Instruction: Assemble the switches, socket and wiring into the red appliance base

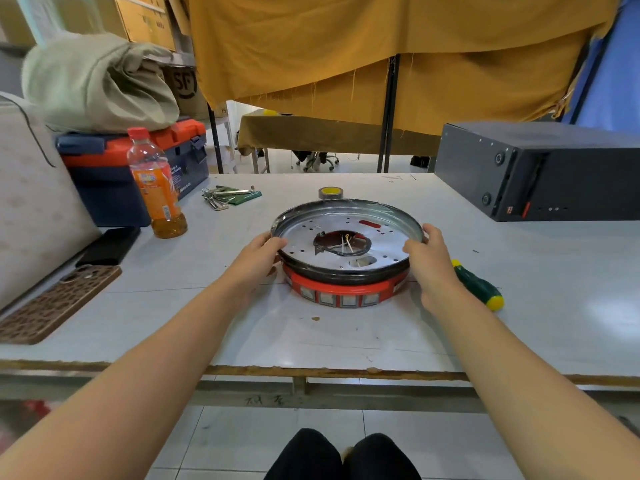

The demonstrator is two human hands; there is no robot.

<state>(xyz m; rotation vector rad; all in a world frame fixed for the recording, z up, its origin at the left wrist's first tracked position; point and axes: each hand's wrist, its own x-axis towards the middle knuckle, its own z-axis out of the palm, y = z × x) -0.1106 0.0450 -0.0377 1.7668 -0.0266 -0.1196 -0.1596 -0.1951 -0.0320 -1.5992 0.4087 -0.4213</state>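
We grip the red appliance base (343, 289) between us, left hand (258, 256) and right hand (427, 258) curled on opposite rim edges, equally near

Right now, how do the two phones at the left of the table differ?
The patterned phone lies nearer the table's front edge; the black phone lies farther back, beside the orange drink bottle. The patterned phone shows a brown spotted case; the black phone is plain and dark. The patterned phone looks larger in the view, being closer. Both lie flat on the white table, untouched by either hand.
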